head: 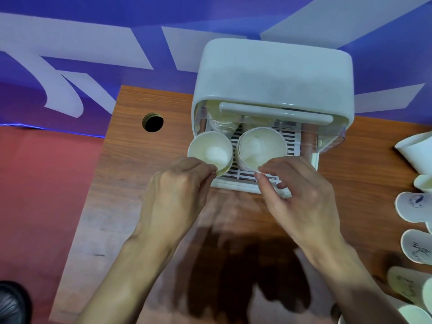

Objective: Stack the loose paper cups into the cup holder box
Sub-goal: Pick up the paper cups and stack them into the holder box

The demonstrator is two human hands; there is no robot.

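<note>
Tabletop (145,160): wood-grain laminate, reddish brown, worn pale along the near-left part. Round cable hole (153,122) near its far-left corner. Behind it, a blue-violet wall panel (93,38) with large white lettering. Floor (35,195) at left reads red. A dark shadow (245,277) falls across the tabletop's near middle.

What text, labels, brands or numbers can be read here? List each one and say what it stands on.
No text can be read.
White paper cup lying on its side at the right edge: a dark round printed mark, too small and blurred to read.
Second white paper cup lying below it: dark line drawing, no legible words.
Blue wall banner: large pale shapes, cut off, not readable as letters.
White plastic cup holder box: no label visible.
</note>
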